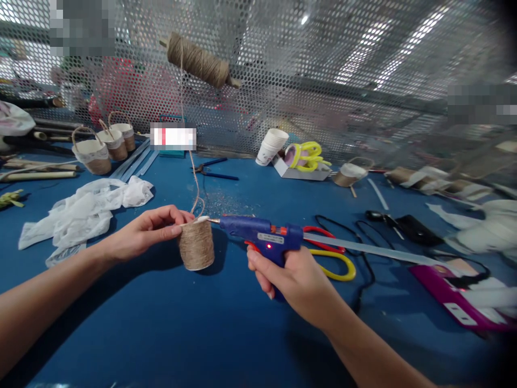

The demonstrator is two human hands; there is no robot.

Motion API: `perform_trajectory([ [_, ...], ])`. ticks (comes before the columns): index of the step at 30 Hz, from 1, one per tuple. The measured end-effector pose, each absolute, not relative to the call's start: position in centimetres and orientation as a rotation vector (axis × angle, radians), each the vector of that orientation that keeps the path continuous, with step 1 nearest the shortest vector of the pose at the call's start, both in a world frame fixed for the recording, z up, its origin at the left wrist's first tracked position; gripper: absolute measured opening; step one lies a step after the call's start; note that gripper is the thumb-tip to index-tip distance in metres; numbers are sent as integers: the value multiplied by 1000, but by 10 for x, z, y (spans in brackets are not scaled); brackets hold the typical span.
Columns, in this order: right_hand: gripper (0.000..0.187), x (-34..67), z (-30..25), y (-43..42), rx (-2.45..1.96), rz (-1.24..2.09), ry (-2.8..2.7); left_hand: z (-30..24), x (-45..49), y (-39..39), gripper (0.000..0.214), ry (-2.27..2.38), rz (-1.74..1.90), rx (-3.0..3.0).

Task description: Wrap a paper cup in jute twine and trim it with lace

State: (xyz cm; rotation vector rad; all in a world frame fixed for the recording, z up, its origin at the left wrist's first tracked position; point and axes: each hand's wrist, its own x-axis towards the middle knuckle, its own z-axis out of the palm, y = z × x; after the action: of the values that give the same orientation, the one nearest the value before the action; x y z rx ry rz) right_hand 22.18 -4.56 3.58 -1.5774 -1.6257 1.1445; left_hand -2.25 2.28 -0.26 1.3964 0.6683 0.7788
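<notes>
My left hand (159, 229) pinches the rim of a small cup wrapped in jute twine (196, 247), just above the blue table. A loose strand of twine (193, 161) runs from the cup's rim up to a spool of jute twine (197, 60) hung on the mesh. In my right hand (293, 275) is a blue hot glue gun (258, 233), fingers closed round its handle. Its nozzle points left at the cup's top edge, touching or nearly so. A red light glows on its side. A long clear glue stick (363, 248) sticks out of its back.
Three small twine baskets (92, 156) stand at the back left behind white lace (92, 202). Pliers (214, 170) lie at the back middle. Paper cups (272, 146) and scissors with yellow handles (333, 265) are right of centre. A black cord (365, 264) trails beside a purple box (444, 302).
</notes>
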Motion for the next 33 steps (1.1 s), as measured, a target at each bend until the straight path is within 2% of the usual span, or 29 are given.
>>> perform_trajectory([
  [33, 18, 217, 31, -48, -1652, 1048, -1583, -6, -22, 25, 16, 644, 781, 1422],
])
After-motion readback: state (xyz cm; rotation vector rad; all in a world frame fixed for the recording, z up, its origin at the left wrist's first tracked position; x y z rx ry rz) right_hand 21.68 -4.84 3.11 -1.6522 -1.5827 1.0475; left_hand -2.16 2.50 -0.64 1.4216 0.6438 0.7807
